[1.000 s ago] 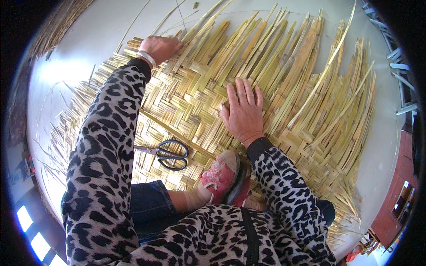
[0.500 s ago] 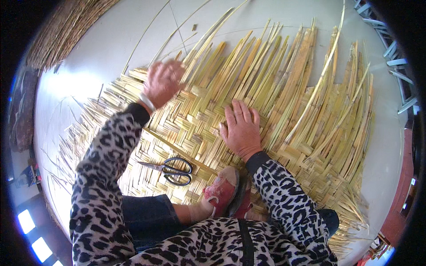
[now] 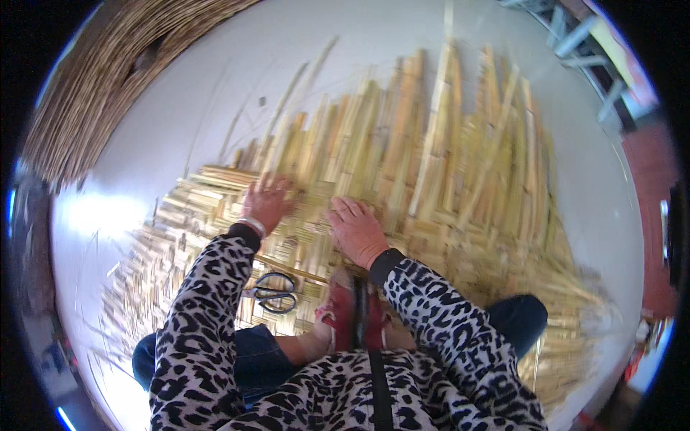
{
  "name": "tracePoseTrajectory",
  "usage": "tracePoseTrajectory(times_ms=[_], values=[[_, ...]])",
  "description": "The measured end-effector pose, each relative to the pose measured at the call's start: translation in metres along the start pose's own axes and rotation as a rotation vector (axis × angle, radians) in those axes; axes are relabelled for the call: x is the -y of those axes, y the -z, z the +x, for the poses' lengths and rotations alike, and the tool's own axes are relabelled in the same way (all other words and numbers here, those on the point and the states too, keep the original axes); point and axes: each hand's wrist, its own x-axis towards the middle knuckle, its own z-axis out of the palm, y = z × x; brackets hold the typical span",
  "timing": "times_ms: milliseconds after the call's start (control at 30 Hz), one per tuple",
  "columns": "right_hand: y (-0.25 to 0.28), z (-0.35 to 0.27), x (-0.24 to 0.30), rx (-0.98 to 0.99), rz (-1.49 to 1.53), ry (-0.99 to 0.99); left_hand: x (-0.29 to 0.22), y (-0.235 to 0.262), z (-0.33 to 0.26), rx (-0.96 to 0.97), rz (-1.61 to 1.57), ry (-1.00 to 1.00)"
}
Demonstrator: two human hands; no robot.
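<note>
Spread beneath both of my hands is a partly woven mat (image 3: 295, 248) of flattened yellow-green reed strips, with loose strip ends (image 3: 399, 126) fanning out along its far side. My left hand (image 3: 266, 205) rests palm down on the weave, fingers apart, a pale bracelet at its wrist. To its right, my right hand (image 3: 357, 230) lies on the mat with its fingers stretched out. Neither appears to grip a strip, though motion blurs the picture. A pair of scissors (image 3: 274, 293) with dark looped handles lies on the mat just below my left hand; its blades are partly hidden by my sleeve.
My red shoes (image 3: 338, 305) stand on the near part of the mat. A bundle of thin brown stalks (image 3: 93, 93) is at the far left on the pale floor (image 3: 172, 136). Grey metal legs or rails (image 3: 575, 36) show at the far right.
My left hand has come down onto the mat from above its far left part. My right hand stays flat on the weave. The whole view has shifted and turned slightly.
</note>
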Motion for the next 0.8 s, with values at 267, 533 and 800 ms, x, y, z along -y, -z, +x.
tracePoseTrajectory(times_ms=[267,533,800], values=[[0.137,-0.195,-0.139,-0.101,0.333,-0.851,0.005,0.050,0.002,0.045,0.055,0.029],[0.200,-0.330,-0.244,-0.896,1.523,-1.303,-0.104,0.139,0.049,-0.134,-0.215,-0.147],[0.196,-0.319,-0.270,-1.070,1.545,-1.387,-0.294,0.195,0.147,-0.158,-0.500,-0.305]])
